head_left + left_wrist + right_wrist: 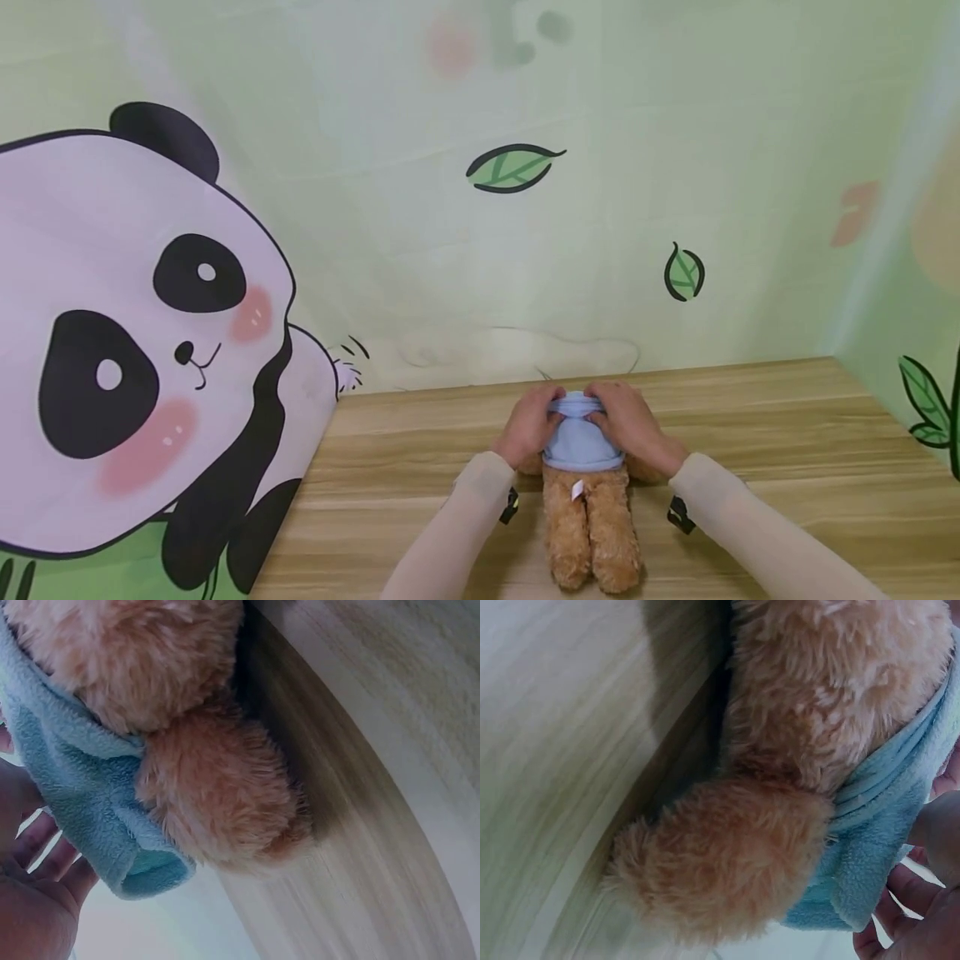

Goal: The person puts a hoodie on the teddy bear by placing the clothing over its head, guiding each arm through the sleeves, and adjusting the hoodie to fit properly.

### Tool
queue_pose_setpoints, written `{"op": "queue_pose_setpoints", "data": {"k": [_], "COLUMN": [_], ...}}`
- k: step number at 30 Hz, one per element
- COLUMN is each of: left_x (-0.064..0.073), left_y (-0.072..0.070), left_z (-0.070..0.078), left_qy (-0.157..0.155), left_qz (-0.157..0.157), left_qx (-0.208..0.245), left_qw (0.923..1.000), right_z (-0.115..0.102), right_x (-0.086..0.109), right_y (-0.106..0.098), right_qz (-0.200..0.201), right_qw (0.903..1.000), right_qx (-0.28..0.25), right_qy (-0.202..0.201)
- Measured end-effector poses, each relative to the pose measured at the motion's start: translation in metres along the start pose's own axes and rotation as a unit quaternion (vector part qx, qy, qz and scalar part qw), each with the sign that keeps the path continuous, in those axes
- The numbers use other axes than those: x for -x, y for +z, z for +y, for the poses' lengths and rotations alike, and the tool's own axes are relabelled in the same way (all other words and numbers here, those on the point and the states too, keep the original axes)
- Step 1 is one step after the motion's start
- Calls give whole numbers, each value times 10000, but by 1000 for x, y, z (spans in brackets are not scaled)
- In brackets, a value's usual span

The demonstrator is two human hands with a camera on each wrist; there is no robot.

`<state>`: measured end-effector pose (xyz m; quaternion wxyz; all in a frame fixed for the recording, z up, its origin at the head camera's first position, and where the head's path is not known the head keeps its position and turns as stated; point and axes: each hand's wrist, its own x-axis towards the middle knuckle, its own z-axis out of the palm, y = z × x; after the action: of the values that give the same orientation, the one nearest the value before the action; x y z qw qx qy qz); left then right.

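Observation:
A brown plush toy (566,525) lies on the table with its legs toward me and a small white tag (577,490) near the top of them. A light-blue fleece garment (583,450) covers its upper body; its head does not show. My left hand (531,423) grips the garment's far edge on the left side, thumb over the cloth. On the other side, my right hand (628,418) pinches the same bunched edge. Next to the toy's furry arm (225,795), a sleeve opening (156,876) hangs in the left wrist view. The other arm (720,862) shows in the right wrist view.
The wood-grain table (420,433) meets a pale green backdrop (375,208) at its far edge. A large printed panda (97,217) covers the left side of the backdrop. Dark wrist devices (681,515) sit below both sleeves.

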<state>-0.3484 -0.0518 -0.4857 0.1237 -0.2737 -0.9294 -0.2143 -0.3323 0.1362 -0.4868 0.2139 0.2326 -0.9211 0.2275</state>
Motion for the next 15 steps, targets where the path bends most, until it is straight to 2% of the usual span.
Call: {"op": "queue_pose_setpoints", "data": {"k": [7, 12, 15], "left_x": [1, 1, 2], "left_y": [-2, -1, -1], "left_z": [0, 0, 1], "left_qy": [-54, -82, 21], "left_qz": [-176, -256, -165], "left_qx": [-217, -20, 25], "left_qw": [9996, 9996, 9999], "right_z": [-2, -3, -2], "right_x": [2, 2, 2], "right_y": [-1, 1, 2], "right_qz": [-178, -187, -135], "right_qw": [9994, 9995, 9998], "right_qx": [205, 158, 116], "right_qy": [219, 176, 84]}}
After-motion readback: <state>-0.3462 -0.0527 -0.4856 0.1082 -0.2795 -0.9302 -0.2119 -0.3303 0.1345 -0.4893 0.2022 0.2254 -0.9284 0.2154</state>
